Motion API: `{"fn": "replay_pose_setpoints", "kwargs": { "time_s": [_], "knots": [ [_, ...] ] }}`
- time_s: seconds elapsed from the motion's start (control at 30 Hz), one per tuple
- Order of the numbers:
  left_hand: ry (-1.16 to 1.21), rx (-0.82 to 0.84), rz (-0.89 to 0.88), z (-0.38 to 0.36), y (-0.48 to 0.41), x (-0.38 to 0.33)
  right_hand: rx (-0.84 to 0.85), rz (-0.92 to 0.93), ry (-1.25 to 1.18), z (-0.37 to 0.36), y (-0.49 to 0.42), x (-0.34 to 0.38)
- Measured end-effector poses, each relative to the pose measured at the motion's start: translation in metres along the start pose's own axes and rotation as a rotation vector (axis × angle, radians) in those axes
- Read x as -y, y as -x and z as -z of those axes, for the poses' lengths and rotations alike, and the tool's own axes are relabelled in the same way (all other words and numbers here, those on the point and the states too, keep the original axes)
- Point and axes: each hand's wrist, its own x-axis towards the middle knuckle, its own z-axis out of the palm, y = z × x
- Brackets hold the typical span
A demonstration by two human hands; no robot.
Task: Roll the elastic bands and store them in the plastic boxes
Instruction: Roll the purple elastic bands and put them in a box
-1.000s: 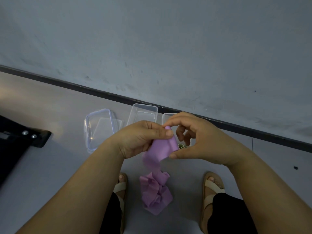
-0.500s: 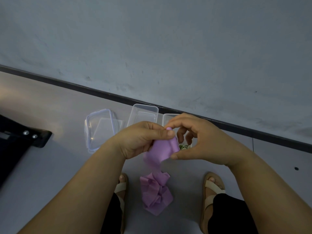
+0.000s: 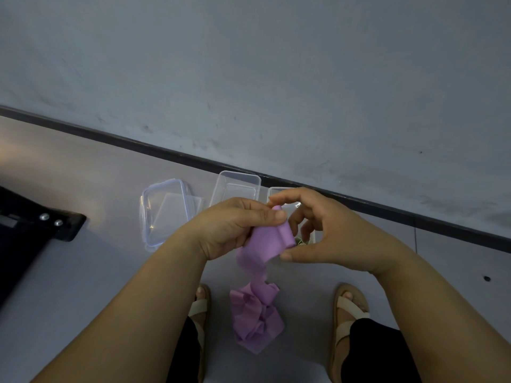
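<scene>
A purple elastic band (image 3: 266, 244) hangs between my hands, its top end turned into a small roll. My left hand (image 3: 232, 225) pinches the band just left of the roll with thumb and forefinger. My right hand (image 3: 326, 230) curls round the roll, forefinger at its top end and thumb under its lower end. The loose rest of the band lies crumpled on the floor (image 3: 255, 317) between my feet. Two clear plastic boxes stand by the wall: one (image 3: 238, 181) bare inside, the other (image 3: 276, 190) mostly hidden behind my right hand, with something greenish inside.
A clear plastic lid (image 3: 166, 208) lies flat left of the boxes. A black frame with screws (image 3: 41, 225) juts in at the left edge. A dark skirting strip (image 3: 387, 211) runs along the grey wall behind the boxes. My sandalled feet (image 3: 349, 305) flank the crumpled band.
The roll at the top of the band has grown slightly as my fingers turned it. Both hands stay in nearly the same place.
</scene>
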Motion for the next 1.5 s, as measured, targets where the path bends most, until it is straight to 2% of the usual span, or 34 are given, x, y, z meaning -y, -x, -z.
{"fn": "replay_pose_setpoints", "kwargs": {
  "time_s": [0.23,0.43,0.53,0.7,0.8,1.23,1.5],
  "knots": [
    [-0.005,0.084,-0.016,0.001,0.0,0.001,-0.006,-0.001,-0.025,0.0,0.0,0.002],
    [0.074,-0.045,-0.07,-0.002,0.001,-0.003,-0.056,-0.098,-0.131,-0.002,-0.001,0.004],
    [0.195,-0.117,-0.132,-0.003,-0.002,-0.002,-0.163,-0.155,-0.258,-0.005,-0.005,0.004],
    [0.226,-0.255,-0.21,-0.004,-0.008,-0.002,-0.475,-0.174,-0.465,-0.015,-0.015,0.001],
    [0.238,-0.278,-0.256,-0.005,-0.01,-0.001,-0.54,-0.194,-0.506,-0.024,-0.019,0.003],
    [0.169,-0.28,-0.326,-0.009,-0.013,0.002,-0.676,-0.161,-0.377,-0.024,-0.019,0.0],
    [0.115,-0.269,-0.345,-0.011,-0.011,0.0,-0.694,-0.126,-0.316,-0.021,-0.019,-0.003]
  ]
}}
